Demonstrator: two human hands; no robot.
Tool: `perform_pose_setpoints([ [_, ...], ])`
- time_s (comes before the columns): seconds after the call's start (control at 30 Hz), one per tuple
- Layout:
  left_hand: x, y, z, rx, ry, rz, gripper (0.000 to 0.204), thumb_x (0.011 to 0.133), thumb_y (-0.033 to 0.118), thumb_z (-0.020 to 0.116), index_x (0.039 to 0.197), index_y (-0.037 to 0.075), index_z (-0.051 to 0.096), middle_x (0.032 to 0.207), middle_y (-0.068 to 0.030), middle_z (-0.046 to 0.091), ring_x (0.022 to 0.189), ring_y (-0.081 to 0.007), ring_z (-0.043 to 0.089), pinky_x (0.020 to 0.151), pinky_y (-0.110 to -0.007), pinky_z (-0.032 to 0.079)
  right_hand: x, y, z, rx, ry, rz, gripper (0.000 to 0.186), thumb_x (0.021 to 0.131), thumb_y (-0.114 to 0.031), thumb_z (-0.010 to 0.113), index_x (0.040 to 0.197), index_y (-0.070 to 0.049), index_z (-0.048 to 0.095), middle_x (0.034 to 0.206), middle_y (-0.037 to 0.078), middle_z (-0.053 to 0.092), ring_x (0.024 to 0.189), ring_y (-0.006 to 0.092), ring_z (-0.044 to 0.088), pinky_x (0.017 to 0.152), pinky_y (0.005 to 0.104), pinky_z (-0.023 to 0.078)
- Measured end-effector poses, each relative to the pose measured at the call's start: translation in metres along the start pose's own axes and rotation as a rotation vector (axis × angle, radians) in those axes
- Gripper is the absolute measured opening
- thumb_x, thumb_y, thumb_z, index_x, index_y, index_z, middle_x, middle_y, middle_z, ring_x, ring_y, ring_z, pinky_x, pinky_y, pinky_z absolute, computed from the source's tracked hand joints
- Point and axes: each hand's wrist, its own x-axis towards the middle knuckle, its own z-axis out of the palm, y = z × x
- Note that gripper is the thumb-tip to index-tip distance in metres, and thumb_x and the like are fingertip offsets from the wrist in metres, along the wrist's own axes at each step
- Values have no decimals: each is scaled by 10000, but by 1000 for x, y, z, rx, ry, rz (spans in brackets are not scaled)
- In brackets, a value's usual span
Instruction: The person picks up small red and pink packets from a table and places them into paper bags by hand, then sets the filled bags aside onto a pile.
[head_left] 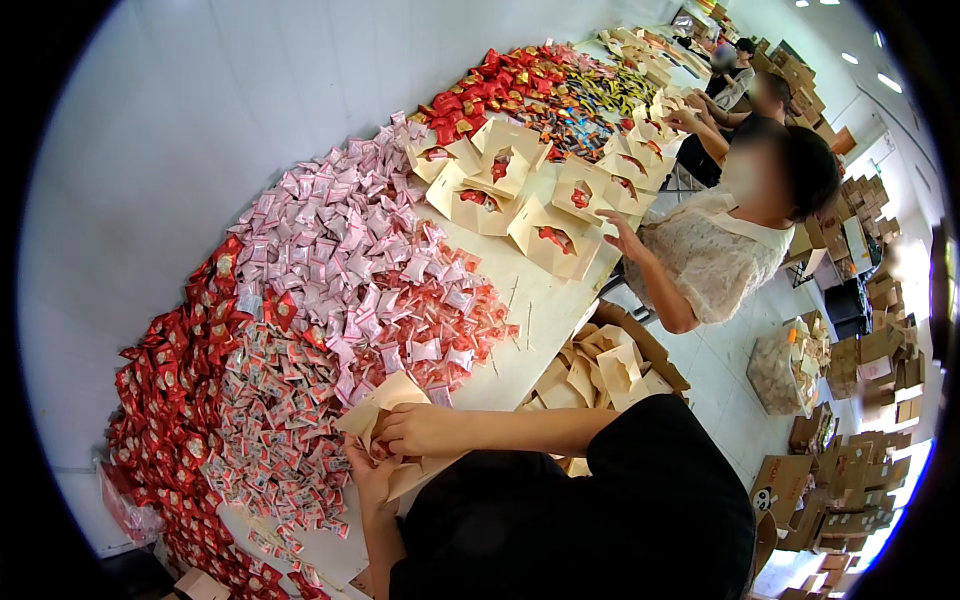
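A beige paper box (388,395) with folding flaps is between my two hands, low above the near part of the table. My left hand (372,478) grips its lower side, thumb and fingers pressed on the paper. From the right, my right hand (408,430) reaches over the opening with its fingers bent down into the box. Something reddish shows under those fingertips, too covered to name. Close by lie a heap of small white-and-red packets (275,410), a heap of pale pink sachets (335,235) and red clear-wrapped pieces (455,325).
Red foil-wrapped packets (165,430) are piled along the wall. Several filled beige boxes (553,238) stand farther up the table (520,350). A carton of flat boxes (620,360) sits beside the table's edge. A co-worker (715,240) in white reaches over the far boxes; stacked cartons (850,490) line the right.
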Motion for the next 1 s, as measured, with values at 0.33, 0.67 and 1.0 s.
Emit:
perform_pose_setpoints([
  [0.33, -4, 3, 21, -14, 421, 43, 700, 748, -104, 526, 1307, 124, 170, 1211, -119, 389, 1042, -245, 485, 799, -347, 482, -48, -20, -3, 639, 429, 878, 579, 810, -262, 602, 1258, -37, 313, 998, 154, 534, 734, 236, 577, 656, 341, 479],
  [0.67, -2, -25, 27, 129, 142, 100, 793, 716, -147, 553, 1325, 135, 129, 1270, -106, 335, 1131, -214, 408, 899, -316, 407, -62, -38, 37, 1225, 637, 1264, 451, 881, -140, 439, 1266, -43, 225, 824, 126, 550, 566, 173, 594, 469, 261, 494],
  [1.0, -12, 5, 28, -16, 105, -209, 589, 828, 43, 506, 1320, 198, 222, 1261, -79, 342, 1001, -214, 487, 783, -364, 469, -143, 59, -15, 822, 1242, 1260, 187, 826, -40, 406, 1005, -45, 461, 696, 58, 545, 478, 128, 519, 410, 240, 428],
])
